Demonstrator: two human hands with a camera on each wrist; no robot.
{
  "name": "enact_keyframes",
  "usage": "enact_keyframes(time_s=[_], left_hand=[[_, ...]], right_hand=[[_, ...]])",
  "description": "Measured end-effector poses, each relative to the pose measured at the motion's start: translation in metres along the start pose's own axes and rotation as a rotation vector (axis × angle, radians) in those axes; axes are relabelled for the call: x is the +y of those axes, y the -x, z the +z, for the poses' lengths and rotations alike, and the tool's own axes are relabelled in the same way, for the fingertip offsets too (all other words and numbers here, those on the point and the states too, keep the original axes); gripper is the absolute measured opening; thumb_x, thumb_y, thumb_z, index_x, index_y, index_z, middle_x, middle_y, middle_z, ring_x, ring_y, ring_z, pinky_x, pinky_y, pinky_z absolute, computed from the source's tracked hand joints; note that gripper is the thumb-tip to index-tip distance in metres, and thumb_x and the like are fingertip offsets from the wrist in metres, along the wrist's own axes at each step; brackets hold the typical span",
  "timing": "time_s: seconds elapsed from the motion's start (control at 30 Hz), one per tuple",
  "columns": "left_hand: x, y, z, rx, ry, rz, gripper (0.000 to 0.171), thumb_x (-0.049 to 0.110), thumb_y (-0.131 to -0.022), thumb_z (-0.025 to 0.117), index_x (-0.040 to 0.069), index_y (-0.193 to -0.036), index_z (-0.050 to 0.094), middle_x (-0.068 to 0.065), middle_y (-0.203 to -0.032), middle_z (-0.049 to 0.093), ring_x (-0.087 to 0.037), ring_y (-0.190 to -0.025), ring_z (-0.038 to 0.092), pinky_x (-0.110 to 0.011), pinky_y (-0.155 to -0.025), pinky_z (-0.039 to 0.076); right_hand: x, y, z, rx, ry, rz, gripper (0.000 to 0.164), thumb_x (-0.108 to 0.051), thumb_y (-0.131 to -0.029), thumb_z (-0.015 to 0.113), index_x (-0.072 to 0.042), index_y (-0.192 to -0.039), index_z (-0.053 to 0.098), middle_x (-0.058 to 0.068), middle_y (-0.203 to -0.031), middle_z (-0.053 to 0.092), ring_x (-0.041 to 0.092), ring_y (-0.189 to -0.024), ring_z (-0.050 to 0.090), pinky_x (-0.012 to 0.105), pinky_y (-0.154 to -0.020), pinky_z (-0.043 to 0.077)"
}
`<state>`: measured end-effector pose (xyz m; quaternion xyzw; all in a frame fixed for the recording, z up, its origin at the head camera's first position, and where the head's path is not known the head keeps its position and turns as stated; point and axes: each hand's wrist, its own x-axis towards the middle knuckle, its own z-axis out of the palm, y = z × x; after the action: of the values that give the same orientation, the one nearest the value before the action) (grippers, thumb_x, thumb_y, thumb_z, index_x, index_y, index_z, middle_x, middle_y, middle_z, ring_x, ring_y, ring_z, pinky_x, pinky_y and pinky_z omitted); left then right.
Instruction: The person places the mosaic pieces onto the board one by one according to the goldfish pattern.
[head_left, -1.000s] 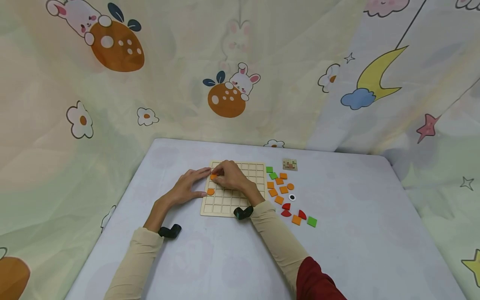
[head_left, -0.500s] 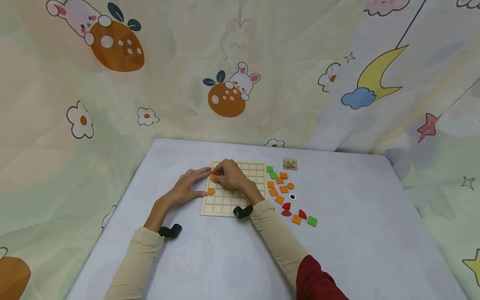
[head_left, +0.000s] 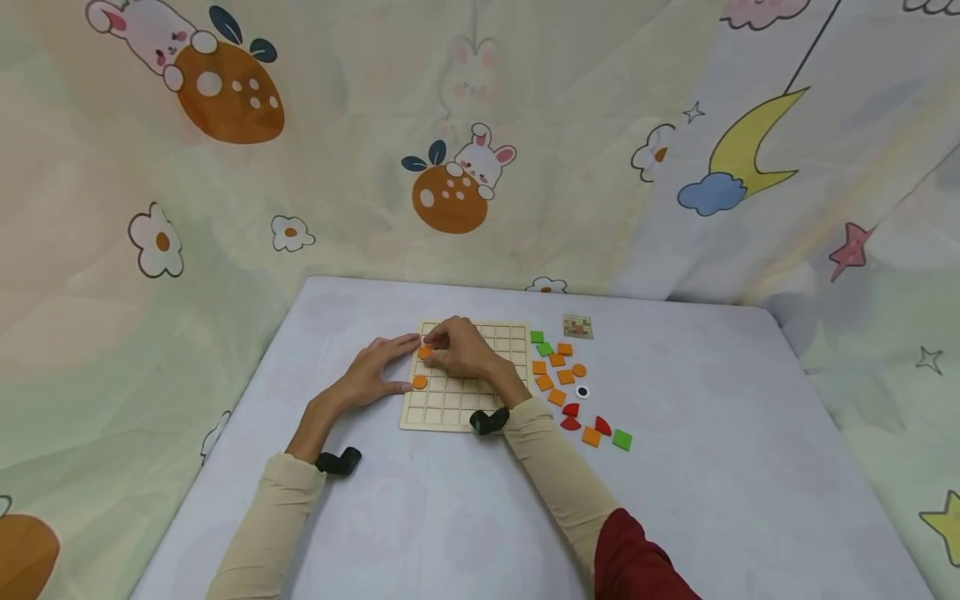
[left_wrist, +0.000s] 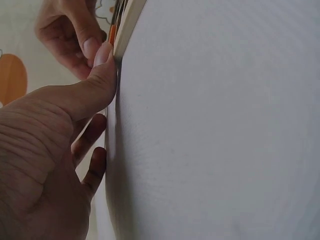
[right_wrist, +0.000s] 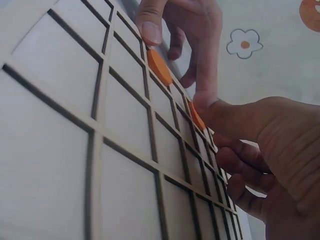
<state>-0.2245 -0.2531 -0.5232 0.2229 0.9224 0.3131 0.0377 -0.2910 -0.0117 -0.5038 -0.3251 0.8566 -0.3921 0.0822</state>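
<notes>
Orange piece (head_left: 425, 353) lies at the left side of a pale wooden grid board (head_left: 442, 408), toward its far corner, with the thumb and forefinger of the right hand (head_left: 463, 350) pinching it. Its outline is mostly covered by those fingers, so I can't be sure whether it sits fully down in a cell. Nearer the person, in the same edge column, is a round orange piece (head_left: 420, 382).

The left hand (head_left: 367, 372) rests beside the board with its fingers extended and its thumb spread away from them; the thumb tip is at the board's edge, just beside the round orange piece.

Right of the board, on the white table (head_left: 720, 467), lie loose orange squares (head_left: 566, 377), green squares (head_left: 622, 440), red wedges (head_left: 603, 426), an orange disc (head_left: 579, 370) and a white disc with a black centre (head_left: 582, 392). A small patterned card (head_left: 578, 326) lies beyond them. Each wrist carries a black device (head_left: 339, 461).
</notes>
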Motion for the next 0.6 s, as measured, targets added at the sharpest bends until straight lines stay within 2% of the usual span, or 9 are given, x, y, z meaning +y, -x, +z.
enact_keyframes(time_s=[0.17, 0.37, 0.6], left_hand=[[0.001, 0.001, 0.0, 0.011, 0.001, -0.003, 0.084, 0.02, -0.092, 0.088, 0.008, -0.165, 0.048, -0.011, -0.176, 0.041, -0.038, -0.141, 0.048, -0.067, -0.117, 0.035], [-0.001, 0.001, 0.004, -0.003, 0.005, -0.027, 0.085, 0.022, -0.092, 0.089, 0.012, -0.166, 0.047, -0.009, -0.177, 0.04, -0.036, -0.141, 0.047, -0.064, -0.115, 0.035], [0.0, 0.001, 0.003, 0.003, 0.005, -0.019, 0.085, 0.02, -0.092, 0.089, 0.011, -0.166, 0.048, -0.009, -0.177, 0.04, -0.037, -0.144, 0.046, -0.066, -0.118, 0.034]], right_hand=[[-0.001, 0.004, -0.011, 0.013, 0.022, 0.01, 0.035, -0.014, -0.093, 0.089, 0.0, -0.124, 0.081, 0.01, -0.117, 0.082, 0.022, -0.105, 0.074, 0.039, -0.098, 0.061], [0.0, 0.017, -0.032, 0.014, 0.018, 0.023, 0.032, -0.009, -0.09, 0.089, 0.002, -0.119, 0.082, 0.016, -0.112, 0.082, 0.028, -0.102, 0.074, 0.041, -0.092, 0.061], [0.009, 0.036, -0.061, 0.028, 0.05, -0.017, 0.032, -0.008, -0.09, 0.089, 0.004, -0.119, 0.081, 0.018, -0.113, 0.082, 0.028, -0.1, 0.074, 0.042, -0.091, 0.062]])
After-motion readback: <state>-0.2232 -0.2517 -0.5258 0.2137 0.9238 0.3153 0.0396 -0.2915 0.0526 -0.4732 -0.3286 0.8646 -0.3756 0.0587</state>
